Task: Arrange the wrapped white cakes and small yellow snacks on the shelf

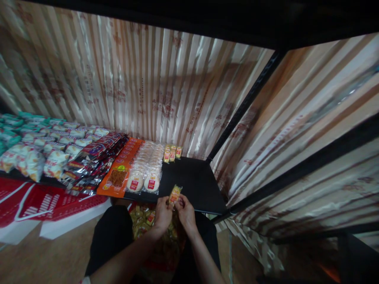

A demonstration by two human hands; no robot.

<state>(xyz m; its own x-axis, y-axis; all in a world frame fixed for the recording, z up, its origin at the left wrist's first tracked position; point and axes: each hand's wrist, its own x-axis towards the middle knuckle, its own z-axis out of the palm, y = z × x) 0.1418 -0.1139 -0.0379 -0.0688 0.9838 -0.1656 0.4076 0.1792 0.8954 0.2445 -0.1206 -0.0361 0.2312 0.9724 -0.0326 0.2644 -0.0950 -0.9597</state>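
My left hand and my right hand are close together at the front edge of a black shelf. Both pinch one small yellow snack packet, which stands upright above the fingers. Right under my hands, between my knees, lies an open bag full of the same yellow packets. Three more of these yellow packets stand in a short row at the back of the shelf.
Left of my hands the shelf holds round white cakes in clear wrap, flat orange packs, dark foil packs and white and teal bags. Red baskets sit below. Striped curtain lines the back and right.
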